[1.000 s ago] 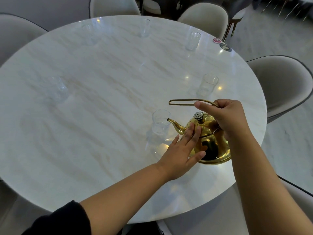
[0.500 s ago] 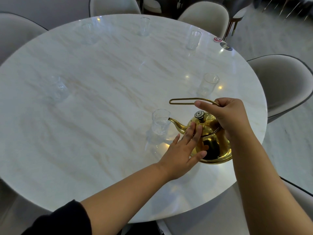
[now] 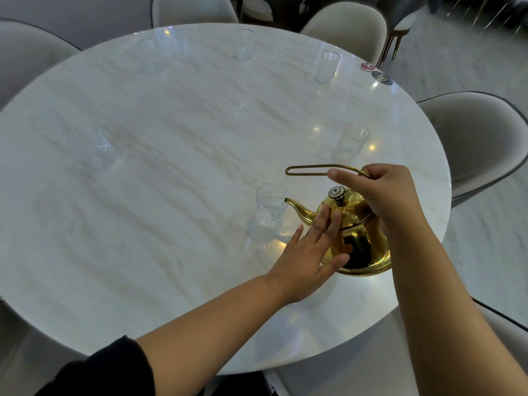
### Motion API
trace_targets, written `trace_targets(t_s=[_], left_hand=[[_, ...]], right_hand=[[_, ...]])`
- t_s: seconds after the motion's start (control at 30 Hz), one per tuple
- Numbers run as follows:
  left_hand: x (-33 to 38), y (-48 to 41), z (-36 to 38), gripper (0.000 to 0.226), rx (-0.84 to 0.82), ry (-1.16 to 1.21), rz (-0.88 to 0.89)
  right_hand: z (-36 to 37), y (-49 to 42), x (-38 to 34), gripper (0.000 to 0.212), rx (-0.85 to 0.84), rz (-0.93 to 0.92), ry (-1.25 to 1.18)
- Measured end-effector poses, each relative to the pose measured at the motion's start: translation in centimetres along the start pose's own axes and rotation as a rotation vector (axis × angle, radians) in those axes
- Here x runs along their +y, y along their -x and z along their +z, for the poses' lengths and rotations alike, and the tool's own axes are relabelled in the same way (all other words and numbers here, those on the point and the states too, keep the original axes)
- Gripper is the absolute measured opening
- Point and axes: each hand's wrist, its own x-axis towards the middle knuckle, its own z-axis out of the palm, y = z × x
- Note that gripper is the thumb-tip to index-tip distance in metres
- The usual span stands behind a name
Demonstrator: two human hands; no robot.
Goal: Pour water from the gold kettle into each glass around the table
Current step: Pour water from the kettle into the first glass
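Observation:
The gold kettle [image 3: 361,244] is tilted left above the round marble table [image 3: 143,224], its spout tip at the rim of the nearest glass [image 3: 270,205], which holds some water. My right hand [image 3: 383,192] grips the kettle's thin wire handle from the right. My left hand [image 3: 308,252] lies flat with straight fingers against the kettle's lid and near side. Another glass [image 3: 351,142] stands beyond the kettle. More glasses stand at the far right [image 3: 325,67], far middle [image 3: 244,44], far left [image 3: 150,55] and left [image 3: 98,148].
Padded grey chairs ring the table, one close on the right [image 3: 480,144] and others at the back [image 3: 345,27]. Two small round discs [image 3: 374,72] lie near the table's far right edge. The table's near edge runs just under my forearms.
The kettle has tipped further left, bringing its spout up to the nearest glass's rim. Both hands kept their hold and moved slightly with it.

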Motion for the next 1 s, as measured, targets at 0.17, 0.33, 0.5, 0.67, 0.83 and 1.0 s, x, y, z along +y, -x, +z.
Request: trace_targets(t_s=[0.17,0.33,0.5,0.67,0.83,1.0], left_hand=[[0.03,0.00,0.11,0.065,0.001,-0.009,-0.004],[0.02,0.01,0.16,0.065,0.006,-0.019,-0.003],[0.00,-0.04,0.15,0.065,0.016,-0.021,-0.004],[0.04,-0.07,0.17,0.065,0.019,-0.024,-0.002],[0.00,-0.12,0.29,0.065,0.024,-0.026,-0.005],[-0.05,-0.11,0.43,0.066,0.029,-0.019,0.001]], right_hand=[[-0.01,0.09,-0.10,0.049,0.000,-0.008,0.014],[0.02,0.05,-0.14,0.049,0.001,-0.004,0.032],[0.04,0.13,-0.27,0.048,0.005,-0.023,0.054],[0.04,0.14,-0.31,0.048,0.006,-0.030,0.046],[0.00,0.16,-0.28,0.048,0.009,-0.034,0.032],[-0.21,0.20,0.04,0.051,0.014,-0.026,-0.015]])
